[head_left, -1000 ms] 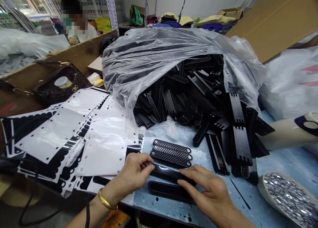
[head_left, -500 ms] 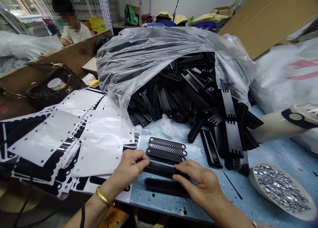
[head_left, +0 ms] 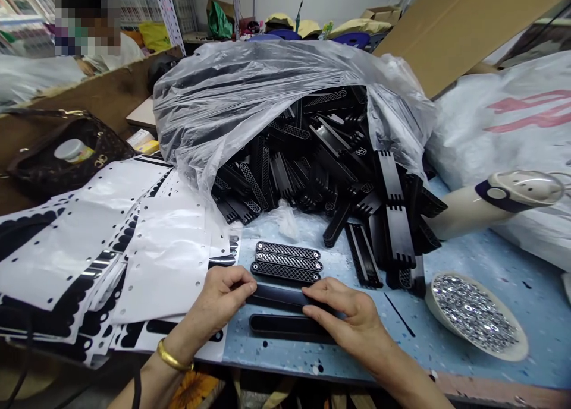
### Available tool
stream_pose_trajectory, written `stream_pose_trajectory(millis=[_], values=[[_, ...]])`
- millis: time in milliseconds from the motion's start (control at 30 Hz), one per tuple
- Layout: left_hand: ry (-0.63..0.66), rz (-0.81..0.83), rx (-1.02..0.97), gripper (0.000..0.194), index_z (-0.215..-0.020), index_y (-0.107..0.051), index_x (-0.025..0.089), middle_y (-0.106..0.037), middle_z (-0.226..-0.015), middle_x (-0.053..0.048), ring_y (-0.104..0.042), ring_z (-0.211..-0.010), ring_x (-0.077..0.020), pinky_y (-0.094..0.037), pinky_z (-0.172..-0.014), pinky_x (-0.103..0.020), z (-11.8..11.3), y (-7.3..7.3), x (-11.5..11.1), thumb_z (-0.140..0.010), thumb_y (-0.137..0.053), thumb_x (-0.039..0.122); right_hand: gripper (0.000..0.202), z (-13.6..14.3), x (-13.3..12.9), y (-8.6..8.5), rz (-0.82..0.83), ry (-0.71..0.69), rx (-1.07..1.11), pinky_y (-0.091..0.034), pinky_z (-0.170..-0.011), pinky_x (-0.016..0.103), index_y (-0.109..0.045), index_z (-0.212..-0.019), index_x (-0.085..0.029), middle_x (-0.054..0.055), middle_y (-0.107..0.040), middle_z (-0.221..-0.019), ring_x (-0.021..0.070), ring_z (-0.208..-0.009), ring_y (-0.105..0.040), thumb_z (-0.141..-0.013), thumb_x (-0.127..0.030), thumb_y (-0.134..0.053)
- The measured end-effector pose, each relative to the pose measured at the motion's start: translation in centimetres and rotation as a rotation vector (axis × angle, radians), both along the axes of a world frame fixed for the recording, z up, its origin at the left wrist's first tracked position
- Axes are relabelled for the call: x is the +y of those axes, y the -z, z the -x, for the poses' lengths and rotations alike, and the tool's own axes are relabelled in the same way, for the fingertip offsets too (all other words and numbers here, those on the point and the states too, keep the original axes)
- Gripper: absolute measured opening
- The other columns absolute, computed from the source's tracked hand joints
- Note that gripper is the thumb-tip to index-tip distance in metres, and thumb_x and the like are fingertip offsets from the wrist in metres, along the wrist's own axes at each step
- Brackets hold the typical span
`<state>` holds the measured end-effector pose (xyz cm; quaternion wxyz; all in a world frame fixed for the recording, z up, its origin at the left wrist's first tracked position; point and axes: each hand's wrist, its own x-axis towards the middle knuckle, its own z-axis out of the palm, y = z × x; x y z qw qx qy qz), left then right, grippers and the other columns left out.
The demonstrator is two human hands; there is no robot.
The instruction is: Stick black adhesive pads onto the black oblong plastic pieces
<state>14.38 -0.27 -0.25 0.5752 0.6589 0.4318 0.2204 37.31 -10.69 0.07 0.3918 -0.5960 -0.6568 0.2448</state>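
Observation:
A smooth black strip (head_left: 281,297) lies crosswise between my two hands, low over the table. My left hand (head_left: 229,293) pinches its left end between thumb and fingertips, and a gold bangle circles that wrist. At the strip's right part, the thumb and fingers of my right hand (head_left: 343,314) close on its edges. Just in front lies a black bar with a raised rim (head_left: 285,326), its right end hidden by my right hand. Behind the strip, several black bars with a mesh pattern and round rivets (head_left: 286,259) sit side by side.
A clear plastic bag (head_left: 250,70) spills many black slotted parts (head_left: 401,230). White sheets with black cut-outs (head_left: 165,248) pile up at left. Right are a bowl (head_left: 513,352) of small shiny metal pieces, a thin black stick (head_left: 399,315) and a cream bottle (head_left: 464,210). Another person sits far left.
The view has shifted slightly, so things sit further left in the picture. Both hands keep their hold on the black strip, with little visible movement over the table.

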Motion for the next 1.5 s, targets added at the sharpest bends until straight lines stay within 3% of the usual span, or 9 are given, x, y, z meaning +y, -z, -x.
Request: stream_pose_trajectory(millis=[267, 567, 1000, 1133, 1300, 1400, 1500], values=[[0.01, -0.004, 0.012, 0.021, -0.062, -0.065, 0.015, -0.056, -0.054, 0.001, -0.05, -0.051, -0.0117, -0.039, -0.051, -0.021, 0.0, -0.8, 0.1, -0.074, -0.059, 0.032, 0.025, -0.2, -0.5, 0.2, -0.025, -0.014, 0.006, -0.058, -0.067, 0.026, -0.075, -0.107, -0.024, 0.005, -0.074, -0.086, 0.0162, -0.078, -0.07, -0.086, -0.019, -0.062], [0.001, -0.017, 0.004, 0.022, -0.063, -0.065, 0.015, -0.054, -0.053, 0.001, -0.049, -0.049, -0.0109, -0.039, -0.049, -0.021, -0.1, -0.3, 0.1, -0.073, -0.059, 0.033, 0.027, -0.3, -0.5, -0.4, 0.11, -0.042, 0.094, -0.056, -0.072, 0.028, -0.076, -0.106, -0.025, 0.006, -0.071, -0.088, 0.0168, -0.081, -0.069, -0.087, -0.017, -0.059], [-0.011, -0.082, 0.008, 0.021, -0.06, -0.064, 0.015, -0.053, -0.051, 0.002, -0.048, -0.047, -0.0104, -0.037, -0.047, -0.02, -0.1, -0.1, -0.1, -0.073, -0.059, 0.032, 0.025, 0.0, -0.6, 0.0, -0.07, 0.001, 0.026, -0.058, -0.069, 0.027, -0.076, -0.1, -0.022, 0.006, -0.075, -0.085, 0.017, -0.078, -0.071, -0.083, -0.014, -0.059], [0.004, -0.187, 0.019, 0.019, -0.061, -0.065, 0.016, -0.055, -0.051, 0.002, -0.049, -0.047, -0.0106, -0.039, -0.046, -0.02, -0.2, -0.1, 0.0, -0.074, -0.057, 0.028, 0.02, -0.7, -1.0, -1.1, -0.041, 0.105, -0.032, -0.059, -0.064, 0.026, -0.074, -0.097, -0.02, 0.004, -0.076, -0.082, 0.0166, -0.07, -0.071, -0.08, -0.018, -0.065], [0.021, -0.308, 0.044, 0.016, -0.073, -0.067, 0.015, -0.059, -0.053, 0.001, -0.054, -0.046, -0.0113, -0.041, -0.043, -0.019, 0.1, 0.2, -0.3, -0.078, -0.055, 0.024, 0.013, -2.4, -3.0, -2.1, -0.124, 0.256, -0.165, -0.054, -0.054, 0.021, -0.072, -0.078, -0.022, -0.001, -0.071, -0.066, 0.0138, -0.058, -0.068, -0.085, -0.02, -0.061], [-0.027, -0.567, 0.035, 0.011, -0.083, -0.066, 0.015, -0.058, -0.053, 0.002, -0.052, -0.044, -0.0103, -0.041, -0.042, -0.019, 0.4, -0.2, -0.9, -0.083, -0.056, 0.021, 0.016, -4.1, -5.0, -1.5, -0.178, 0.377, -0.321, -0.052, -0.05, 0.021, -0.071, -0.078, -0.022, -0.001, -0.067, -0.062, 0.0133, -0.054, -0.066, -0.088, -0.024, -0.059], [-0.01, -0.896, -0.034, 0.007, -0.088, -0.064, 0.015, -0.063, -0.063, -0.001, -0.056, -0.054, -0.012, -0.046, -0.052, -0.022, 0.0, -1.5, -1.5, -0.087, -0.057, 0.013, 0.024, -6.0, -6.9, -0.1, -0.182, 0.515, -0.55, -0.051, -0.048, 0.025, -0.07, -0.077, -0.02, 0.001, -0.066, -0.063, 0.0161, -0.053, -0.065, -0.09, -0.034, -0.055]])
